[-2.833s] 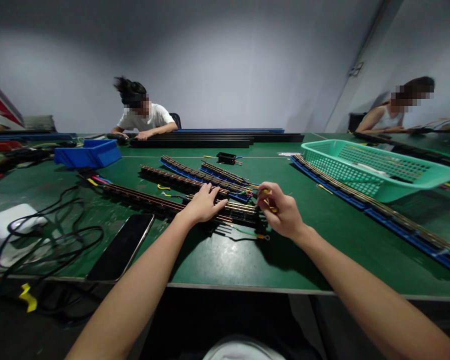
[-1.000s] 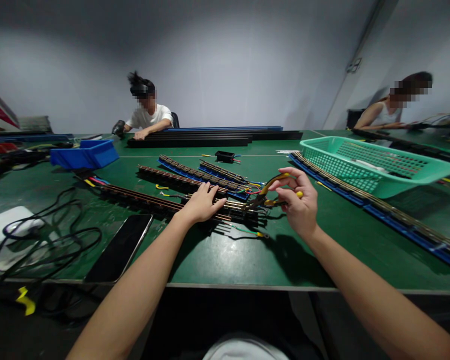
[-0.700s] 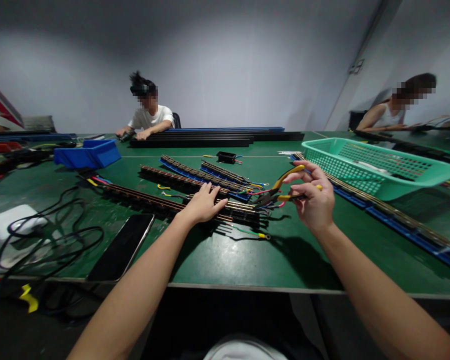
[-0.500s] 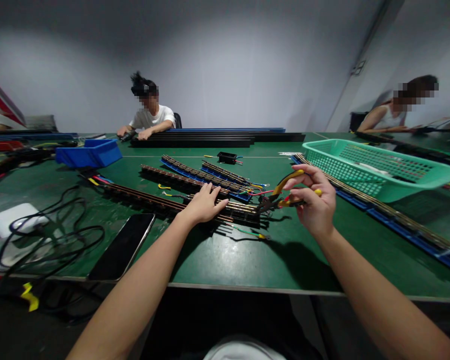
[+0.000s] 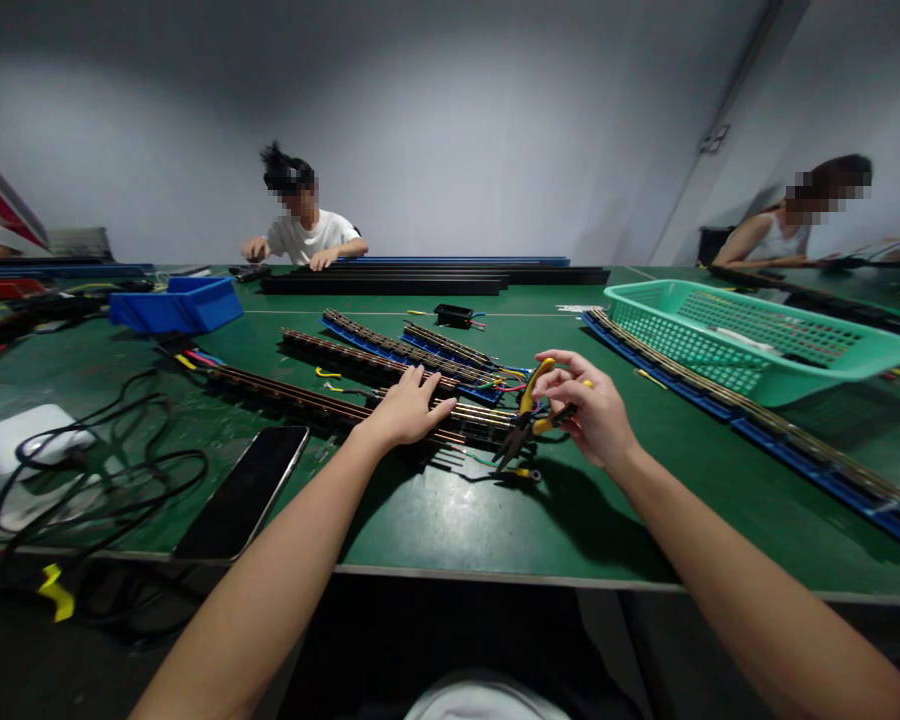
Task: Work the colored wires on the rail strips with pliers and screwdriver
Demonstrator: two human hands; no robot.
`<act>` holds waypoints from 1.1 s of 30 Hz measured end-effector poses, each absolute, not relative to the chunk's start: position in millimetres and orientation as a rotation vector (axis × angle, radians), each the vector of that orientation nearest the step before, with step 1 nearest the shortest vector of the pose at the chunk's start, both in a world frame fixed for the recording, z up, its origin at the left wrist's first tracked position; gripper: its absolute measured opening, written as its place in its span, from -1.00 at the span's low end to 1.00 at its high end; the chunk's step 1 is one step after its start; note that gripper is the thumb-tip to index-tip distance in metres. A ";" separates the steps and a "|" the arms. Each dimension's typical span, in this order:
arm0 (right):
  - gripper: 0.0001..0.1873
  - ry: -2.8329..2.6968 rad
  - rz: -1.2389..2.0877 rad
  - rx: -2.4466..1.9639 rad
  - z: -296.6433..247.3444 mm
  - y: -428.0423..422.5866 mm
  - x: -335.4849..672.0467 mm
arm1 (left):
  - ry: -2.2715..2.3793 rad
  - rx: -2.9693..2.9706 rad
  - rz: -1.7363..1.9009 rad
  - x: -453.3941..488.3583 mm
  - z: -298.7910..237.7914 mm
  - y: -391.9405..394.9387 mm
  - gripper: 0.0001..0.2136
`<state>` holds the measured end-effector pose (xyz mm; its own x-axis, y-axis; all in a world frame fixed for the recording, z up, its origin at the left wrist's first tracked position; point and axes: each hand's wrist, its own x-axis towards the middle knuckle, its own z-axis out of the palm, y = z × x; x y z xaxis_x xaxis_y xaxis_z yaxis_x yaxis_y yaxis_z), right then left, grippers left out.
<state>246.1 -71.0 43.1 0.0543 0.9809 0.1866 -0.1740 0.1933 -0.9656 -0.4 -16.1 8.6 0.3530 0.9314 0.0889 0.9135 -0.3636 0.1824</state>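
My left hand (image 5: 407,408) lies flat with its fingers spread on a dark rail strip (image 5: 292,393) with copper-coloured conductors. My right hand (image 5: 594,410) grips pliers (image 5: 526,422) by their yellow-and-black handles. The plier jaws are parted and point down to the left, at the right end of the strips. Close by the jaws a green wire with a yellow ring terminal (image 5: 526,474) lies on the table. Behind my left hand are more strips, among them a blue-based one (image 5: 390,345) with coloured wires at its right end.
A mint-green basket (image 5: 765,372) stands on the right beside a long blue-based rail (image 5: 750,425). On the left are a blue bin (image 5: 176,305), a phone (image 5: 244,492) and a white charger (image 5: 26,440) with tangled black cable. Two people sit across the table (image 5: 450,545).
My right hand has moved left and slightly down with the pliers, bringing the jaws towards the green wire. My left hand stays put. The person opposite has shifted both hands.
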 end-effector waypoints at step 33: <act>-0.61 -1.373 0.684 -1.364 33.5 -60.0 254.5 | 1.720 2.499 0.254 -0.5 8.1 -15.3 -0.30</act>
